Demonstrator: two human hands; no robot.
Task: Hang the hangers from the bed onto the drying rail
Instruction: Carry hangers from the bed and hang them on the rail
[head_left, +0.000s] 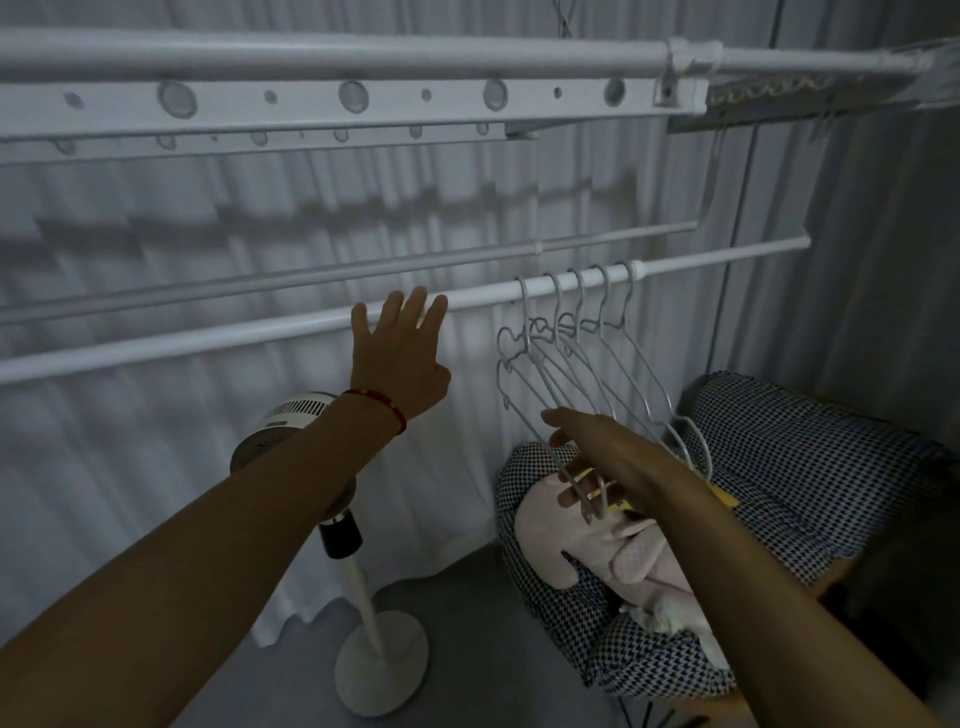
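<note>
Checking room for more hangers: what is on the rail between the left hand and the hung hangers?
Nothing: in the head view the rail is bare between the left hand and the hangers.

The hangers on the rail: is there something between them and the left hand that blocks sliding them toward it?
Nothing visible blocks it. Five white hangers hang on the drying rail, and the stretch of rail between them and the left hand is bare. The right hand touches the hangers' lower ends.
</note>
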